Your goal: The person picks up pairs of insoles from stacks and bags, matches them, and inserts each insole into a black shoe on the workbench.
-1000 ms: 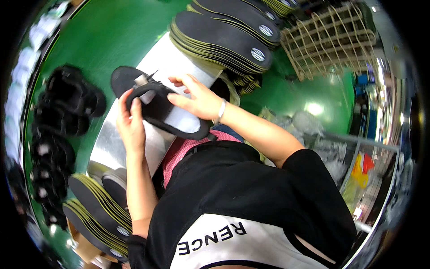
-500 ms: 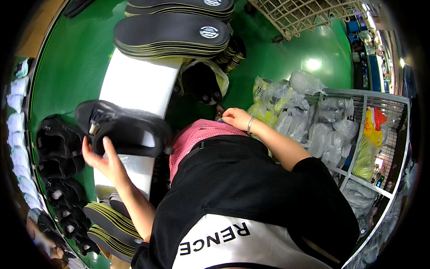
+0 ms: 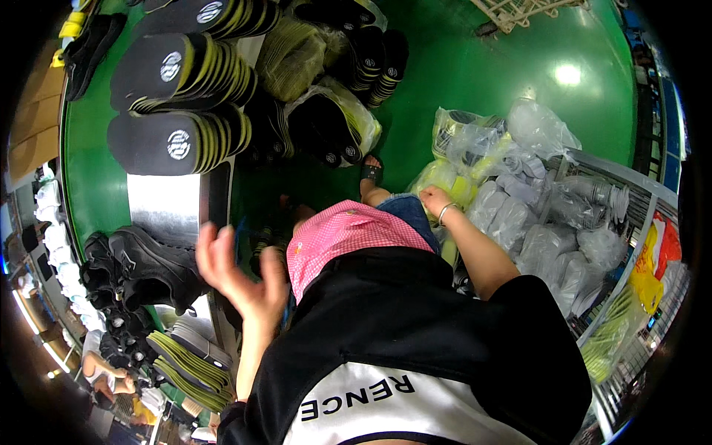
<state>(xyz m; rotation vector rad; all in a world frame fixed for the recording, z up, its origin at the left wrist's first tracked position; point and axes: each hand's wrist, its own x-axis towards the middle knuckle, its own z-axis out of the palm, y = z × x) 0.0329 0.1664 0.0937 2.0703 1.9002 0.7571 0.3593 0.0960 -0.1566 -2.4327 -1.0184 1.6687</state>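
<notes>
Black shoe (image 3: 159, 259), slanting down rightward, lies beside the left hand (image 3: 248, 293), fingers spread wide; farther right hand's (image 3: 436, 200) grip unclear.

Left hand (image 3: 252, 288) blurry, wire basket (image 3: 522, 12) partly beyond top edge.

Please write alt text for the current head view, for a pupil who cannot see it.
A person's open left hand is raised beside a black shoe, while the right hand is near clear plastic bags. Above the shoe in the picture, stacked black-and-yellow insoles lie on a shiny bench over a green floor.
</notes>
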